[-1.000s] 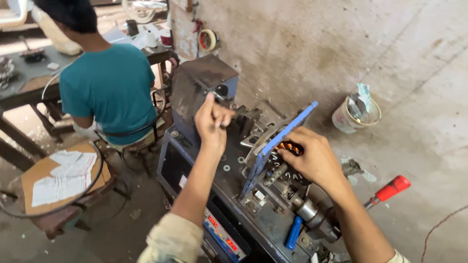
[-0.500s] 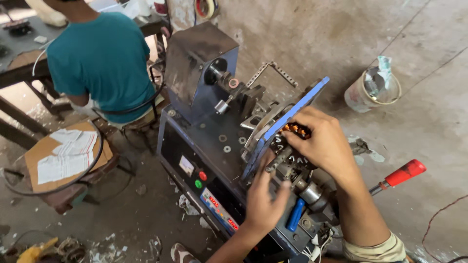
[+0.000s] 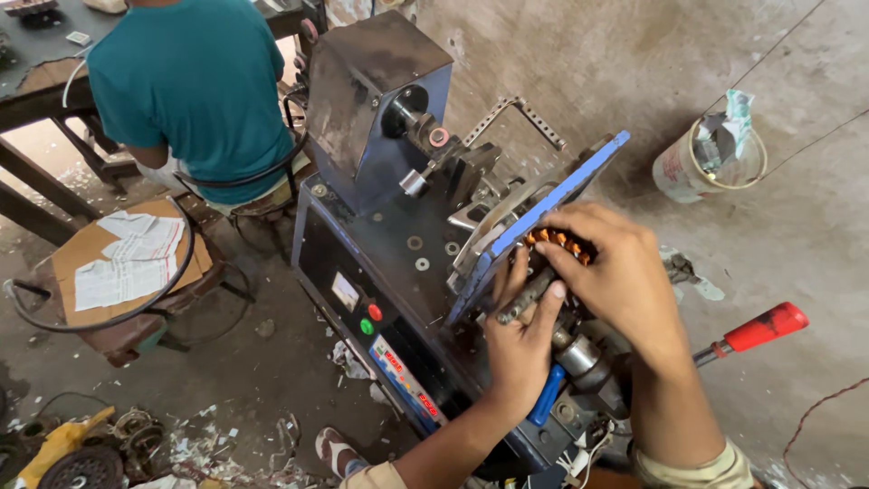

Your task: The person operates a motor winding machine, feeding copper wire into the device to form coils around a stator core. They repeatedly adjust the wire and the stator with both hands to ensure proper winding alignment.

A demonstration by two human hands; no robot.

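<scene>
Since half a second ago, my left hand (image 3: 523, 328) has climbed from the machine's front edge to the copper-wound stator (image 3: 554, 243); its grip is spread, fingers flat against the metal shaft (image 3: 525, 297) below it. My right hand (image 3: 615, 272) cups the stator, grip pinching its far rim, beside the tilted blue plate (image 3: 543, 213) on the winding machine (image 3: 389, 181). A slip could nick the windings or catch my fingers. I count one stator, one red-handled lever (image 3: 756, 328), two panel buttons (image 3: 371, 319).
</scene>
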